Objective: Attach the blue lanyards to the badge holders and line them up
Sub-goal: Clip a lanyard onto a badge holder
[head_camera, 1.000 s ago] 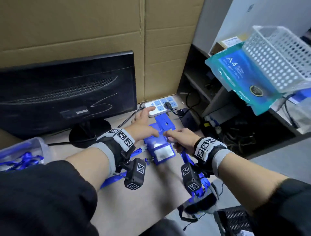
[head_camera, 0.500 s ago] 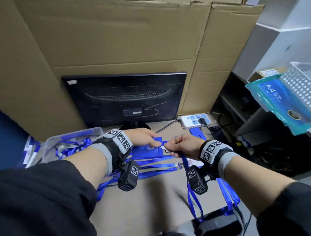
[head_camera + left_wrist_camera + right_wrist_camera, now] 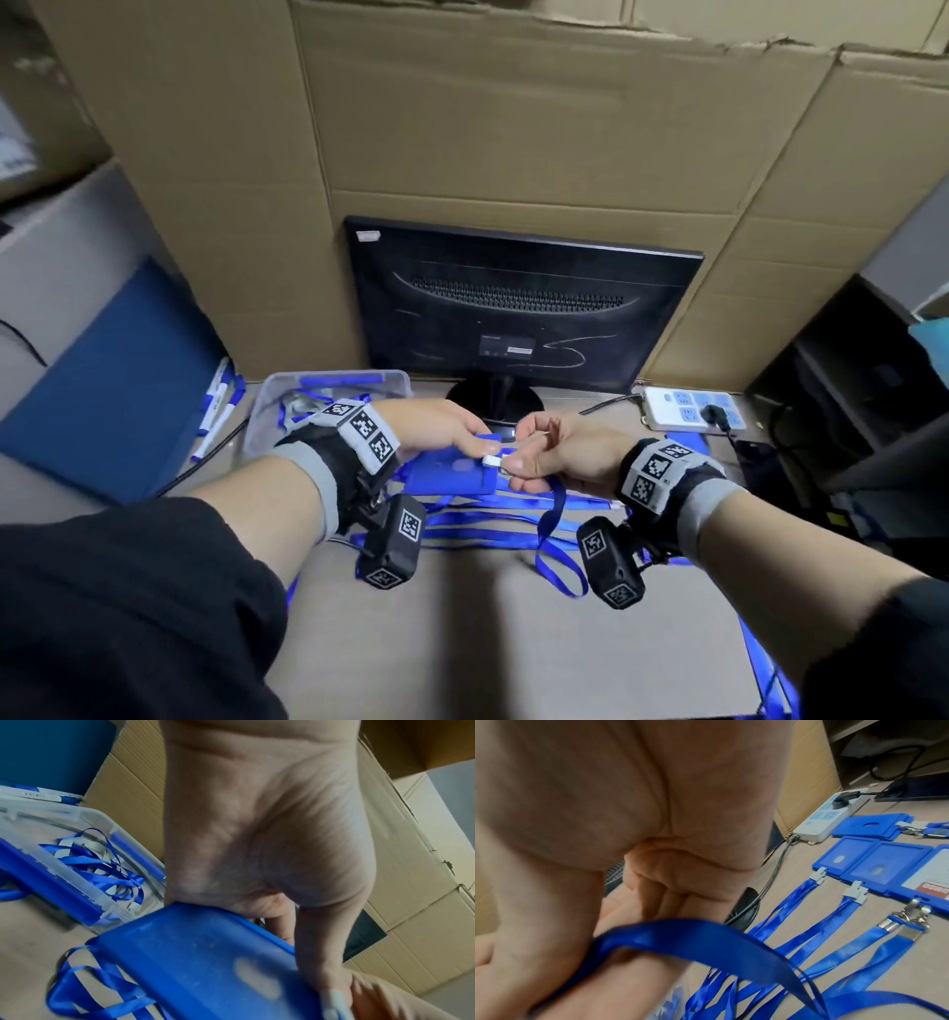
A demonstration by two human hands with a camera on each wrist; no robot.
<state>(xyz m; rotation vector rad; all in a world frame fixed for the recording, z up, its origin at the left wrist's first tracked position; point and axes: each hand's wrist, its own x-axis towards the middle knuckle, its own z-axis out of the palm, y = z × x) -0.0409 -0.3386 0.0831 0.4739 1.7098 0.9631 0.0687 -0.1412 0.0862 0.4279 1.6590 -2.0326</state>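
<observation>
My left hand (image 3: 452, 437) grips a blue badge holder (image 3: 452, 470) above the table, its back face showing in the left wrist view (image 3: 205, 963). My right hand (image 3: 544, 457) pinches the white clip (image 3: 492, 460) of a blue lanyard (image 3: 552, 519) at the holder's top edge. The strap (image 3: 693, 935) hangs down from that hand in a loop. In the right wrist view, several finished badge holders (image 3: 875, 866) lie in a row with lanyards (image 3: 800, 898) clipped on.
A clear plastic bin (image 3: 328, 395) with loose lanyards (image 3: 102, 866) stands at the left. A black monitor (image 3: 518, 313) is behind the hands, a white power strip (image 3: 688, 408) to its right. Cardboard sheets (image 3: 513, 128) form the back wall. More lanyards (image 3: 493, 534) lie across the table.
The head view swung left and up. Both hands came off the table with the badge holder and met in front of the monitor, the right one bringing the lanyard clip to the holder.
</observation>
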